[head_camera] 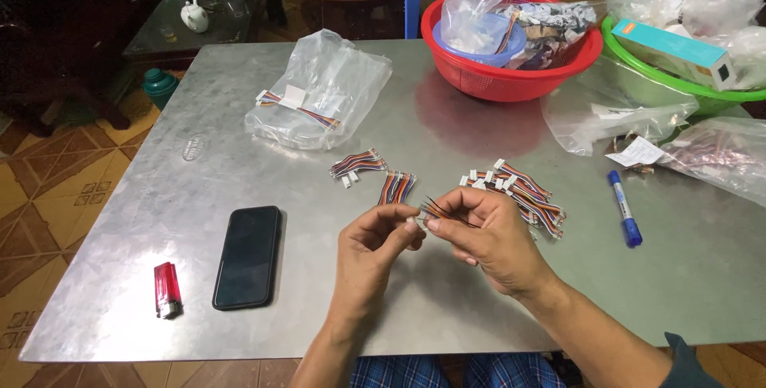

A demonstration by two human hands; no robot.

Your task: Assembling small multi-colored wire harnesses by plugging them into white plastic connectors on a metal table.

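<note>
Over the metal table [199,196], my left hand [373,243] and my right hand [488,236] meet fingertip to fingertip. Both pinch one small bundle of coloured wires [444,211], whose thin ends stick out between my fingers. Just beyond my hands lie two short multicoloured wire harnesses [358,163] [396,187] with white connectors. A larger pile of the same harnesses [523,192] sits right behind my right hand.
A black phone [248,256] and a red lighter [167,289] lie at the left front. A clear bag of harnesses [319,93] sits further back. A red basket [511,45], a green basin [678,77], plastic bags and a blue marker [624,208] fill the right side.
</note>
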